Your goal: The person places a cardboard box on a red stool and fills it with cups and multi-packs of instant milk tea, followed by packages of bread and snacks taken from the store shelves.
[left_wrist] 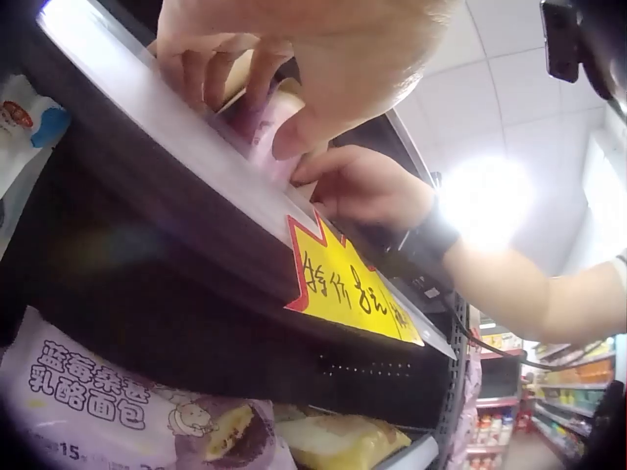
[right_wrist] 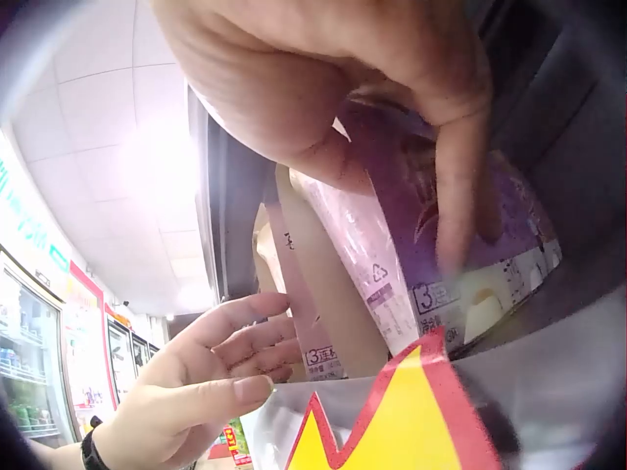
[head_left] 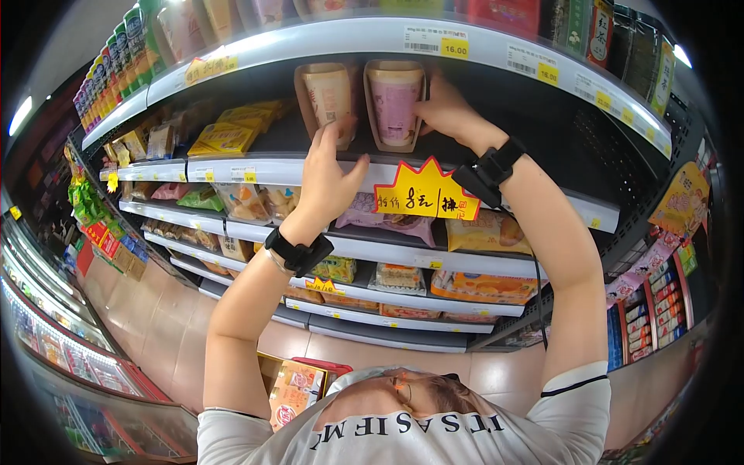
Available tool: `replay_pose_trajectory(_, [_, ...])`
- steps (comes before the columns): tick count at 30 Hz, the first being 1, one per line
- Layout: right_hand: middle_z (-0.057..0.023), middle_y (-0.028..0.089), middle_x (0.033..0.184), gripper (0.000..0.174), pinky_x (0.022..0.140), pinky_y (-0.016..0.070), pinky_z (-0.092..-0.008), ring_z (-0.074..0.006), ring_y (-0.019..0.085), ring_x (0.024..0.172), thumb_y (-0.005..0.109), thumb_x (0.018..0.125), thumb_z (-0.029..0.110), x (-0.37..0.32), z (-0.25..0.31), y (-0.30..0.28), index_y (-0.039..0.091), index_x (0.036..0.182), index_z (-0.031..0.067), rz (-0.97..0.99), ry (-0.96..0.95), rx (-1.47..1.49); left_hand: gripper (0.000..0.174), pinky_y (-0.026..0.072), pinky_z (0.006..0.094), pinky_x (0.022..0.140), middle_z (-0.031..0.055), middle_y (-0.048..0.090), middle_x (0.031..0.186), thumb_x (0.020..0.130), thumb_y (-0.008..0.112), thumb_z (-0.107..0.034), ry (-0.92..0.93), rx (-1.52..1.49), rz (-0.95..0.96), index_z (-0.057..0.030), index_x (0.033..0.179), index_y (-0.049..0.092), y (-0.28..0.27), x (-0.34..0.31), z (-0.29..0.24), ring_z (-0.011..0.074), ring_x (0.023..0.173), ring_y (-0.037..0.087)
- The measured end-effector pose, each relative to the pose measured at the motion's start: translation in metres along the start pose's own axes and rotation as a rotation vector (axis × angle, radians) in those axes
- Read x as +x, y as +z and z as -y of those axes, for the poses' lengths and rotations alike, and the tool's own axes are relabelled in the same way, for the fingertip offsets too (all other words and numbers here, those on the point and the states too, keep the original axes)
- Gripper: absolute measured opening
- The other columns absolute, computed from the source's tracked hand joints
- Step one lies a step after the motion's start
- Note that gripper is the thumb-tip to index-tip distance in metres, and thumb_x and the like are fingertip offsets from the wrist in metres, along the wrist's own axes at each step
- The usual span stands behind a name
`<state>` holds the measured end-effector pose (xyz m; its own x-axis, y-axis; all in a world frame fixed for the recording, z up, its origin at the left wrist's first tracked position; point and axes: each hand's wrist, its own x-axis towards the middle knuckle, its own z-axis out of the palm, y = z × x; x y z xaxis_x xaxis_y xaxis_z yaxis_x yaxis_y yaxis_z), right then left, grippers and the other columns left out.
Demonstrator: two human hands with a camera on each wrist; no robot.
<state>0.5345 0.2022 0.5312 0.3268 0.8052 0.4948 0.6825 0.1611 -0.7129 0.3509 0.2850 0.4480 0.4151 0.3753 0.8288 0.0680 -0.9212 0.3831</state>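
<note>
Two cup packs in cardboard sleeves stand side by side at the front of the upper shelf. The one on the right is a purple cup pack [head_left: 397,101]; on the left is a cream and pink cup pack [head_left: 325,87]. My right hand [head_left: 453,116] grips the purple pack by its right side, its thumb and a finger about the printed sleeve [right_wrist: 407,196] in the right wrist view. My left hand [head_left: 332,180] is raised in front of the cream pack, fingers spread loosely, fingertips overlapping its lower front in the head view.
A yellow starburst price sign [head_left: 426,190] juts from the shelf edge below the packs. Yellow packets [head_left: 232,132] lie farther left on that shelf. A shelf with price labels [head_left: 434,45] runs close above. Bagged bread [head_left: 387,221] fills the shelf below. A cable hangs from the right wrist.
</note>
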Motion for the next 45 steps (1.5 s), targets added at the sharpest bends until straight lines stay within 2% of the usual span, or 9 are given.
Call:
replay_pose_trajectory(5, [-0.0195, 0.053, 0.109, 0.055, 0.058, 0.0571, -0.0336, -0.029, 0.061, 0.089, 0.056, 0.076, 0.001, 0.004, -0.004, 0.002, 0.032, 0.125, -0.001, 0.003, 0.031, -0.024, 0.046, 0.0399, 0.0359, 0.091, 0.0195, 0.054, 0.11, 0.073, 0.064, -0.008, 0.007, -0.092, 0.061, -0.0013, 0.117, 0.05, -0.002, -0.001, -0.007, 0.0316, 0.106, 0.052])
replay_pose_trajectory(11, [-0.0204, 0.06, 0.097, 0.063, 0.046, 0.0524, -0.0325, -0.0279, 0.065, 0.067, 0.052, 0.074, 0.001, 0.007, -0.006, 0.007, 0.027, 0.131, 0.0063, -0.041, 0.045, -0.06, 0.049, 0.0397, 0.0353, 0.091, 0.0184, 0.054, 0.112, 0.073, 0.064, -0.006, 0.059, -0.051, 0.033, -0.0016, 0.12, 0.05, 0.001, -0.002, 0.001, 0.0297, 0.106, 0.052])
replay_pose_trajectory(22, [-0.0239, 0.045, 0.119, 0.071, 0.067, 0.0529, -0.0345, -0.0307, 0.056, 0.099, 0.062, 0.074, 0.012, -0.023, -0.001, -0.006, 0.023, 0.132, -0.0051, -0.035, 0.01, -0.207, 0.043, 0.0353, 0.0383, 0.099, 0.0122, 0.047, 0.123, 0.078, 0.058, 0.002, 0.018, -0.255, -0.265, 0.0003, 0.119, 0.045, -0.054, -0.067, 0.046, 0.0223, 0.115, 0.046])
replay_pose_trajectory(27, [-0.0297, 0.04, 0.127, 0.078, 0.097, 0.0372, -0.0387, -0.0385, 0.045, 0.116, 0.065, 0.075, 0.022, -0.106, -0.011, -0.042, 0.022, 0.134, -0.0053, -0.192, -0.194, -0.324, 0.046, 0.0315, 0.0365, 0.098, 0.0117, 0.046, 0.125, 0.082, 0.06, -0.004, -0.439, 0.047, -0.273, 0.0004, 0.124, 0.042, -0.138, -0.203, 0.154, 0.0228, 0.116, 0.043])
replay_pose_trajectory(30, [-0.0264, 0.039, 0.129, 0.072, 0.1, 0.0338, -0.0399, -0.0404, 0.04, 0.12, 0.062, 0.078, 0.019, -0.161, -0.026, -0.06, 0.024, 0.135, -0.0033, -0.279, -0.206, -0.573, 0.061, 0.0336, 0.0405, 0.097, 0.0209, 0.045, 0.12, 0.078, 0.067, -0.019, -0.665, 0.468, 0.104, 0.0, 0.128, 0.037, -0.19, -0.344, 0.2, 0.0352, 0.114, 0.042])
replay_pose_trajectory(34, [-0.0254, 0.037, 0.132, 0.068, 0.102, 0.0295, -0.0417, -0.0393, 0.035, 0.124, 0.061, 0.08, 0.019, -0.209, -0.051, -0.068, 0.026, 0.134, -0.0027, -0.373, -0.048, -0.736, 0.086, 0.039, 0.042, 0.094, 0.0277, 0.045, 0.123, 0.068, 0.074, -0.044, -1.271, 0.364, 0.718, 0.0068, 0.127, 0.037, -0.228, -0.47, 0.134, 0.0371, 0.116, 0.044])
replay_pose_trajectory(36, [-0.0241, 0.037, 0.133, 0.063, 0.104, 0.0264, -0.043, -0.0379, 0.033, 0.125, 0.06, 0.082, 0.019, -0.22, -0.063, -0.072, 0.03, 0.133, -0.0019, -0.478, -0.057, -0.898, 0.073, 0.0474, 0.0406, 0.084, 0.0197, 0.051, 0.118, 0.072, 0.072, -0.038, -1.451, 0.377, 0.959, 0.0021, 0.125, 0.041, -0.244, -0.541, 0.124, 0.0306, 0.104, 0.054])
replay_pose_trajectory(37, [-0.0218, 0.035, 0.135, 0.059, 0.105, 0.0227, -0.0463, -0.0377, 0.029, 0.128, 0.056, 0.085, 0.023, -0.222, -0.069, -0.072, 0.031, 0.134, 0.0007, -0.498, -0.021, -0.84, 0.042, 0.0454, 0.0335, 0.079, 0.0099, 0.064, 0.095, 0.078, 0.069, -0.038, -1.327, 0.244, 1.078, -0.0054, 0.102, 0.06, -0.253, -0.571, 0.121, 0.0206, 0.089, 0.058])
replay_pose_trajectory(45, [-0.0166, 0.025, 0.143, 0.055, 0.103, 0.0149, -0.0589, -0.0349, 0.02, 0.133, 0.048, 0.089, 0.033, -0.223, -0.091, -0.059, 0.033, 0.136, 0.0087, -0.49, 0.011, -1.09, 0.045, 0.0468, 0.0353, 0.078, 0.0111, 0.061, 0.1, 0.076, 0.07, -0.035, -1.573, 0.072, 0.675, -0.006, 0.108, 0.055, -0.258, -0.615, 0.09, 0.0222, 0.091, 0.058])
